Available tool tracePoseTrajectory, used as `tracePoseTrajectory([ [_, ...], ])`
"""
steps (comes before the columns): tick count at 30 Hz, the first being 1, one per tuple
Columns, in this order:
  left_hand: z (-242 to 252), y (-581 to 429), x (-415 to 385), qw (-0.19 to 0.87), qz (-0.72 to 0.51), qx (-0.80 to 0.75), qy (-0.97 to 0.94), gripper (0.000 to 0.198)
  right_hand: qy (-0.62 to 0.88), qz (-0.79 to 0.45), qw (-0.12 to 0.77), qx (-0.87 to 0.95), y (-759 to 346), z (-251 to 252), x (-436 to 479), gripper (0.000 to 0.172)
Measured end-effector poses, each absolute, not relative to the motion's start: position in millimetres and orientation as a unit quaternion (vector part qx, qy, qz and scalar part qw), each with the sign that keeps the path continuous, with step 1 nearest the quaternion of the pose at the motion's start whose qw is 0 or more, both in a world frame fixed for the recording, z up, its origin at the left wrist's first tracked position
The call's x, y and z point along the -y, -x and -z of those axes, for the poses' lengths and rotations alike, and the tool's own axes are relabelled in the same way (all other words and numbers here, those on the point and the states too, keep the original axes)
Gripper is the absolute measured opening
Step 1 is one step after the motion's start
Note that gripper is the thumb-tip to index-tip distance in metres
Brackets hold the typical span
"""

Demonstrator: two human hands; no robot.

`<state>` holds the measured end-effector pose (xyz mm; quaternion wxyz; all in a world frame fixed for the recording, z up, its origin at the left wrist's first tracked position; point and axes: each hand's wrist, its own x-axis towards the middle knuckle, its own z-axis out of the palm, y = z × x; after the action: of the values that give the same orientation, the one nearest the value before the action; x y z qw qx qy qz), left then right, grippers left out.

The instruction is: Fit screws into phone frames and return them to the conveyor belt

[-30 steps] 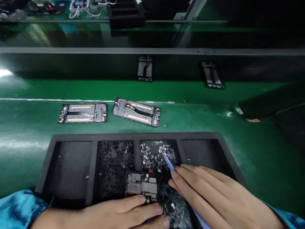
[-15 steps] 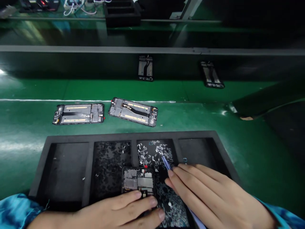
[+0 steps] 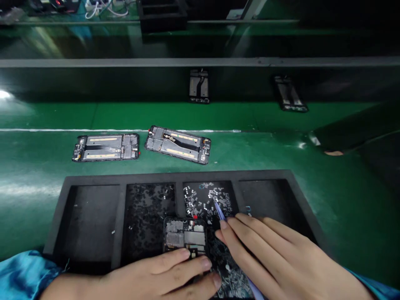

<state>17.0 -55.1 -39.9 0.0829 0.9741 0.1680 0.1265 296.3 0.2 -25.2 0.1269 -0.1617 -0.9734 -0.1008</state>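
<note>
Hands: two in view, both bare, with blue sleeves at the lower corners. Left hand (image 3: 168,277) lies flat, fingers extended and pressing on the near end of one phone chassis (image 3: 185,239) that rests on the black foam tray (image 3: 175,177); it clamps nothing, only holds the part down. Right hand (image 3: 275,258) is closed in a pinch on one pair of blue tweezers (image 3: 219,211); the tip reaches into the pile of small silver parts (image 3: 208,200).

Tray: one, with four compartments in a row. Counting from the left: first compartment nearly bare, a few specks only; second holds many small dark parts (image 3: 150,208), count not readable; third holds the silver parts, too many and too small to count; fourth shows one small blue-outlined item (image 3: 248,208) just beyond the right fingertips. The held chassis straddles the divider between the second and third compartments, at the near edge.

Green belt (image 3: 46,175): two open phone frames lie side by side beyond the tray, left frame (image 3: 106,147) square to the belt, right frame (image 3: 178,144) slightly skewed, the two close but apart. Two further phone frames lie farther back near the dark rail, one centre (image 3: 199,86), one right (image 3: 290,99). Total phone bodies visible: five.

A dark sleeve of another person (image 3: 359,131) enters at the right edge, well apart from the tray.
</note>
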Motion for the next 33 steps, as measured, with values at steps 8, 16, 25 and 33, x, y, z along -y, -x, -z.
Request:
tracePoseTrajectory([
  [8,45,-17,61,0.076,-0.135,-0.178,-0.972,0.035,0.215,0.110,0.141,0.960,-276,15,-1,0.034],
  [16,26,-8,56,0.119,-0.144,-0.148,-0.971,0.037,0.372,-0.077,0.283,0.881,-284,3,4,0.017],
  [25,9,-6,41,0.307,-0.495,-0.448,-0.678,0.005,0.418,-0.327,0.459,0.712,-228,-11,2,0.016],
  [33,16,-6,38,0.247,-0.439,-0.403,-0.764,0.013,0.411,-0.342,0.477,0.697,-216,-10,16,0.023],
])
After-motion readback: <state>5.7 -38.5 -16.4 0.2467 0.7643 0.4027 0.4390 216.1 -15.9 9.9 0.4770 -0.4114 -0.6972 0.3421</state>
